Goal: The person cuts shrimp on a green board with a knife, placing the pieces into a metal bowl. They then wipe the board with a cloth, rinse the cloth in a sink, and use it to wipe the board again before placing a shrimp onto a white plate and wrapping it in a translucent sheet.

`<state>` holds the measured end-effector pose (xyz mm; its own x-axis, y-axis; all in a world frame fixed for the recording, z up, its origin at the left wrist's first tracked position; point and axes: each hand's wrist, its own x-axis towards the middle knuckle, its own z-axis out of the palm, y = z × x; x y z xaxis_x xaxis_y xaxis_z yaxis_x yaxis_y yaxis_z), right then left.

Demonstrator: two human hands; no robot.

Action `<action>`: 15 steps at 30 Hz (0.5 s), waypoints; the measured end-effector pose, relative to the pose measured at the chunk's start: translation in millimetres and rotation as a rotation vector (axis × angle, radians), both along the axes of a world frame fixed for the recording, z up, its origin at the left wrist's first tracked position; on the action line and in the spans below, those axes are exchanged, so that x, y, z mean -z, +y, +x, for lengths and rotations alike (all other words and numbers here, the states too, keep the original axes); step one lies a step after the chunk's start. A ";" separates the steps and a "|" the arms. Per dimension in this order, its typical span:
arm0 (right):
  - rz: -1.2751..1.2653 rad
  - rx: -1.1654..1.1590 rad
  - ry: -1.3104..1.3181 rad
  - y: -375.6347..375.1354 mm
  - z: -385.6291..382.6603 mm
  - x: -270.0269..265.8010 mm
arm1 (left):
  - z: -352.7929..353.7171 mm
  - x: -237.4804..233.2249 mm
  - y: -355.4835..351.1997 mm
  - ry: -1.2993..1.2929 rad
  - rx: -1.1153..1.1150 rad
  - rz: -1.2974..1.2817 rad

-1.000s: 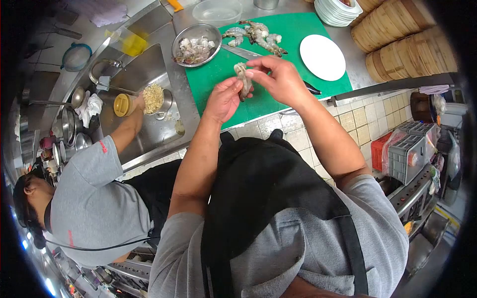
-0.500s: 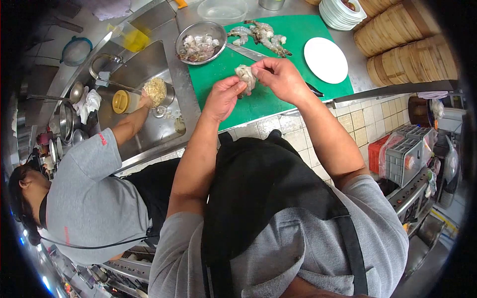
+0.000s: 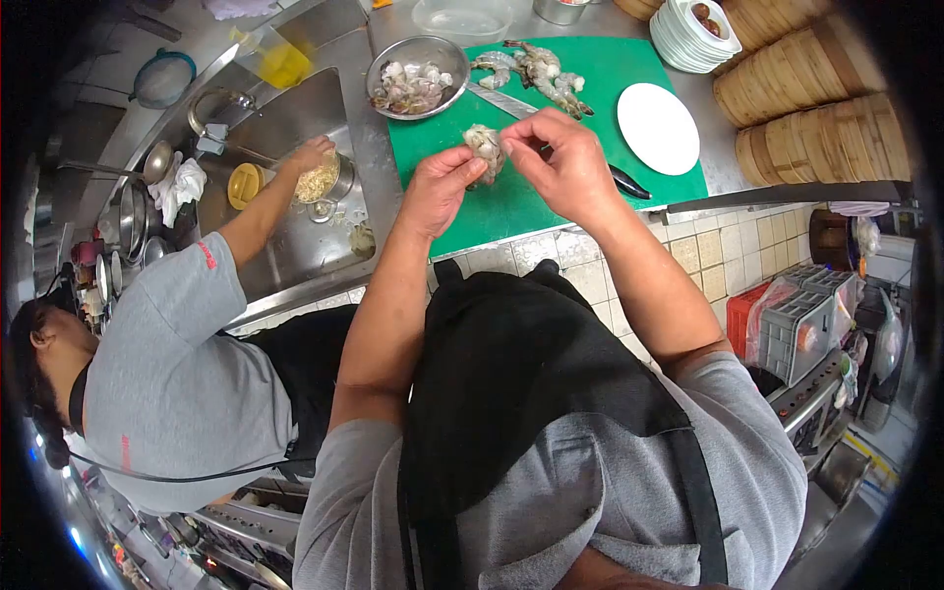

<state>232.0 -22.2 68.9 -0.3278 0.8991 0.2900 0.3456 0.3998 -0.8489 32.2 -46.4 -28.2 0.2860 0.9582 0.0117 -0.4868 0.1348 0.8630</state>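
Note:
My left hand (image 3: 444, 185) pinches a peeled-looking grey shrimp (image 3: 484, 145) between thumb and fingers above the green cutting board (image 3: 482, 224). My right hand (image 3: 565, 162) is closed in a pinch at the shrimp's right edge; anything between those fingertips is too small to make out. Behind my hands lies a knife (image 3: 500, 102) on the board, its black handle (image 3: 629, 183) showing past my right wrist and its middle hidden by that hand. Farther back are several unpeeled shrimp (image 3: 543, 75). A metal bowl (image 3: 423, 115) of shrimp pieces stands at the board's back left corner.
A white plate (image 3: 659, 128) rests on the board's right side. Stacked dishes (image 3: 688, 44) and bamboo steamers (image 3: 816, 138) stand to the right. On my left, a co-worker's hand (image 3: 313, 153) is over a metal container of pale, shredded-looking food in the sink (image 3: 280, 280).
The view has shifted slightly, moving the board and bowl rightward in the picture. My right fingertips have drawn back a little from the shrimp. The co-worker's hand has moved up over the container.

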 end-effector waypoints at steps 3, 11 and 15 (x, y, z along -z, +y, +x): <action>0.022 -0.050 -0.103 3.1 -1.9 1.9 | -3.5 0.5 -1.3 0.013 0.003 0.025; -0.093 -0.055 -0.052 4.5 -15.9 11.8 | -10.4 -2.9 -7.5 0.031 -0.070 0.022; -0.438 -0.174 0.489 10.2 -26.1 32.7 | -7.2 -7.6 -11.3 -0.080 -0.122 -0.055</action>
<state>205.9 -12.0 36.1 -0.4020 0.9135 0.0628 -0.1579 -0.0016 -0.9874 25.0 -57.7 -20.6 0.1678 0.9855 -0.0241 -0.5692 0.1168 0.8139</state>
